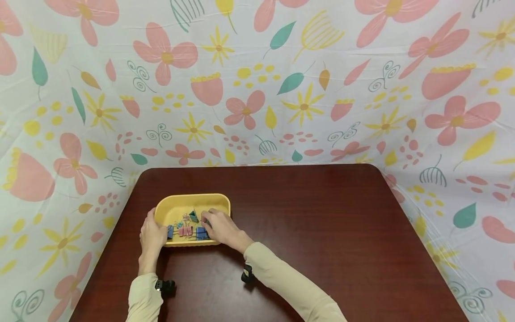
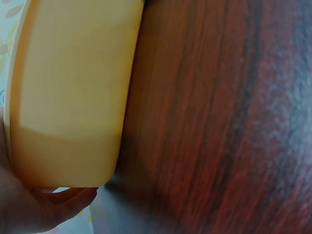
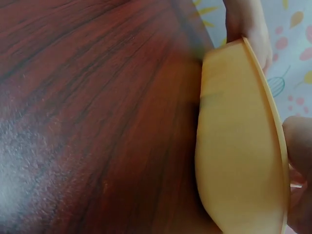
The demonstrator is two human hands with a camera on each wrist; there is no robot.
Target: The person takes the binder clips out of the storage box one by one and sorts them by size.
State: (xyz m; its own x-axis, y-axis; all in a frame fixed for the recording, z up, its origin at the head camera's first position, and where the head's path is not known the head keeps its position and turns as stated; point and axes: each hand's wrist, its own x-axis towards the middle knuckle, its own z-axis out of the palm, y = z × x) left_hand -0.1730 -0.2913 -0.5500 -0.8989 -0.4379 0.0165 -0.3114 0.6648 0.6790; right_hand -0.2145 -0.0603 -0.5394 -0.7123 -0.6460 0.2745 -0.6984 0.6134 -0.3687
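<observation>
We note the printing first: flowers, leaves and dots in pink, yellow and teal cover the white cloth (image 1: pixel 297 82) behind and beside the dark wood table (image 1: pixel 322 214). A yellow tray (image 1: pixel 181 202) with rounded corners sits upright on the left part of the table. Inside it we record loose clips: a blue binder clip (image 1: pixel 170 232) near the left end, pink binder clips (image 1: pixel 185 231) near the front wall, a second blue clip (image 1: pixel 201 233) to their right, and a dark green clip (image 1: pixel 193 216) farther back; small pink clips (image 1: pixel 186 218) and small teal clips (image 1: pixel 179 224) lie among these. We see the left hand (image 1: pixel 152 233) at the tray's left end, fingers bent round the outside of the wall, gripping it. The right hand (image 1: pixel 221 227) reaches over the tray's right side, its fingers bent and pointing down inside, near the second blue clip. Its fingertips are partly hidden in the head view, and the tray wall covers them in the right wrist view, so we cannot tell how far apart they are or whether they hold a clip.
</observation>
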